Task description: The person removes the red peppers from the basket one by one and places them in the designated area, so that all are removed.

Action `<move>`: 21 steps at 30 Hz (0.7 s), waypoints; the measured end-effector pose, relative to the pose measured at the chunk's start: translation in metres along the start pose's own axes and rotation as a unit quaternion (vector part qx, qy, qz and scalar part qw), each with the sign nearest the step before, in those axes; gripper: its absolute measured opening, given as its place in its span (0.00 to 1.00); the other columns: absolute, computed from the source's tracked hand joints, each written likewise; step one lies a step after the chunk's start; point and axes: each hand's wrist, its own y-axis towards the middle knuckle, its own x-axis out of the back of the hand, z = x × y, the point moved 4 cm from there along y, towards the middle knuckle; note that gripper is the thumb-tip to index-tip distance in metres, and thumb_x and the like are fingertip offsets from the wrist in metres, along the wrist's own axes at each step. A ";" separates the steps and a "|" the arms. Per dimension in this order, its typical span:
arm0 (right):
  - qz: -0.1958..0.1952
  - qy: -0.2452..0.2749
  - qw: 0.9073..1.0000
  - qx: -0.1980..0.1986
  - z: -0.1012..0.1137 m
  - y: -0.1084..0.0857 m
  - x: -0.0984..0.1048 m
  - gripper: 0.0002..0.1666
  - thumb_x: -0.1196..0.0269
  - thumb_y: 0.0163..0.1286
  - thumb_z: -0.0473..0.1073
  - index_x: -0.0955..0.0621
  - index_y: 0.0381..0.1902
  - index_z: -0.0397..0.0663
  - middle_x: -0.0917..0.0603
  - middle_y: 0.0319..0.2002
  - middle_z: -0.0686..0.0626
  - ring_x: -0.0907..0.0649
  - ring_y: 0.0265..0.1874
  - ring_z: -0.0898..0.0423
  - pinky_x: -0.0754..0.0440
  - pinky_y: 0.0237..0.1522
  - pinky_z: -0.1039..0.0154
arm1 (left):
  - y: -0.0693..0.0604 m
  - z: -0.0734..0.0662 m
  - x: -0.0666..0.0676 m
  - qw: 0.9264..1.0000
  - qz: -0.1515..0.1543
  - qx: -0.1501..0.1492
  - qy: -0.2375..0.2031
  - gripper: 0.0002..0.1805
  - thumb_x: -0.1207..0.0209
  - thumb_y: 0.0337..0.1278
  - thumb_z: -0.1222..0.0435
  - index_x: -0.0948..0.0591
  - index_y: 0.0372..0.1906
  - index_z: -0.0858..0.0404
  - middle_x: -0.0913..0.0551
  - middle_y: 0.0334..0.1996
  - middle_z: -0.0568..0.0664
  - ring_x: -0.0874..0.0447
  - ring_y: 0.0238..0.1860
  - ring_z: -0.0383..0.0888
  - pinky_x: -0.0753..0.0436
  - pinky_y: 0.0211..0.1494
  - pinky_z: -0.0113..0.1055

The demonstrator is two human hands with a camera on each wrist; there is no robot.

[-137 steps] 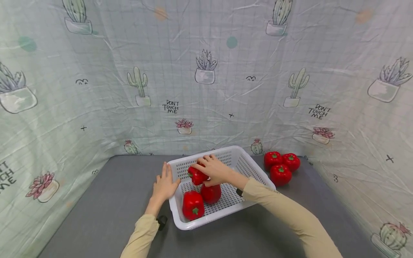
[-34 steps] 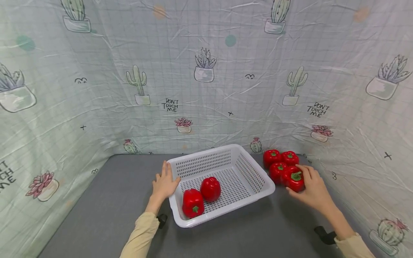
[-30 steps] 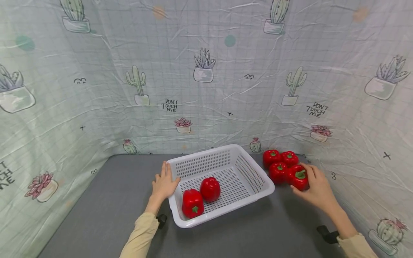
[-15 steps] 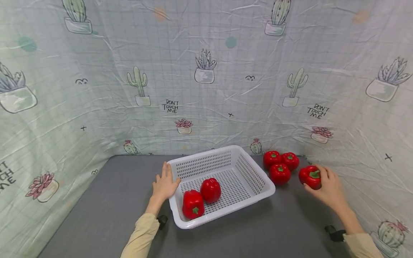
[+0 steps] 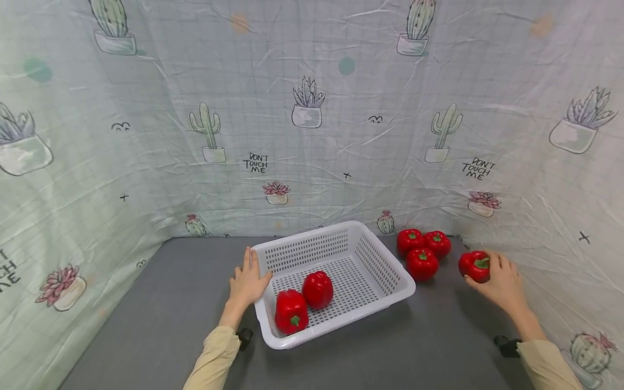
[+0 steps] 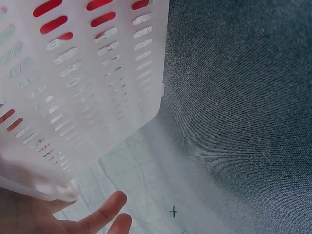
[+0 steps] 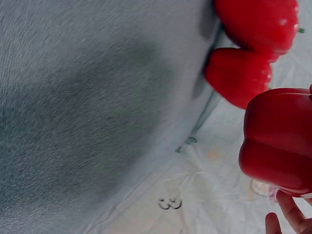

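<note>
My right hand [image 5: 504, 281] holds a red bell pepper [image 5: 473, 266] by its side at the right of the grey table, its green stem turned toward the palm. In the right wrist view that bell pepper [image 7: 280, 141] fills the right edge, with fingertips [image 7: 290, 212] below it. My left hand [image 5: 248, 283] rests on the left rim of a white perforated basket [image 5: 336, 323], fingers fairly straight and thumb over the edge. Two more red bell peppers, one stem forward [image 5: 291, 312] and one beside it [image 5: 318, 290], lie in the basket's left part.
Left of the held pepper, three red bell peppers stand grouped near the back: one in front [image 5: 422, 264], one behind left [image 5: 409, 241], one behind right [image 5: 437, 244]. A cactus-printed curtain [image 5: 312, 162] encloses the grey table [image 5: 161, 319] at back and sides.
My right hand has gone from over the basket, where it held a bell pepper, to the far right, drawing a bell pepper away from the group of three. My left hand stays on the rim.
</note>
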 end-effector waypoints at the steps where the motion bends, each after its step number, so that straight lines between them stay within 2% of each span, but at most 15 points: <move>1: 0.003 -0.001 1.000 -0.003 -0.002 0.001 -0.001 0.44 0.32 0.44 0.48 0.37 0.55 0.30 0.34 0.47 0.28 0.36 0.42 0.30 0.37 0.33 0.36 | 0.000 0.000 0.000 1.000 -0.001 -0.001 -0.001 0.42 0.53 0.57 0.51 0.56 0.68 0.70 0.62 0.70 0.59 0.44 0.59 0.71 0.43 0.54 0.68; 7: 0.034 -0.021 0.999 -0.018 -0.012 0.006 -0.014 0.45 0.32 0.44 0.51 0.37 0.53 0.28 0.33 0.43 0.28 0.36 0.42 0.29 0.36 0.33 0.36 | 0.000 0.000 0.000 1.000 -0.008 -0.004 -0.001 0.42 0.53 0.57 0.52 0.55 0.68 0.70 0.61 0.70 0.60 0.43 0.57 0.71 0.43 0.54 0.68; 21: 0.086 -0.035 0.996 0.003 -0.015 0.021 -0.046 0.46 0.36 0.48 0.63 0.34 0.52 0.32 0.31 0.43 0.30 0.34 0.41 0.30 0.35 0.34 0.36 | 0.001 0.001 -0.001 1.000 -0.014 0.000 -0.004 0.42 0.53 0.56 0.52 0.55 0.68 0.70 0.60 0.70 0.59 0.43 0.57 0.70 0.42 0.53 0.68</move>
